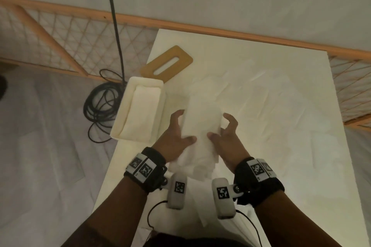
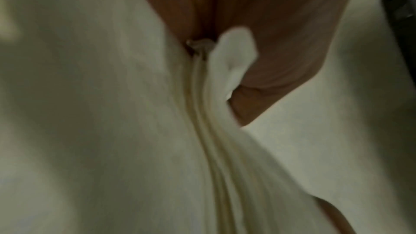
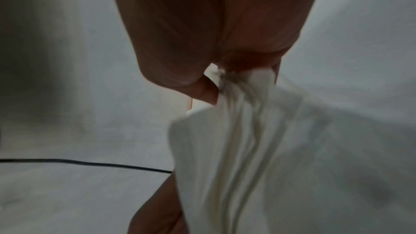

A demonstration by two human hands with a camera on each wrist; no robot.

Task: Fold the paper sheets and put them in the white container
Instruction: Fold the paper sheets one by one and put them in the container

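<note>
Two hands hold a stack of folded paper sheets (image 1: 201, 124) over a white table (image 1: 281, 146), the left hand (image 1: 176, 136) on one side with its thumb on top and the right hand (image 1: 226, 136) on the other side with its fingers curled around the edge. Just to the left sits the white container (image 1: 128, 114) with folded paper already inside. A tan lid with a long slot (image 1: 150, 68) lies behind it, and a black cable (image 1: 98, 106) is coiled on the floor.
</note>
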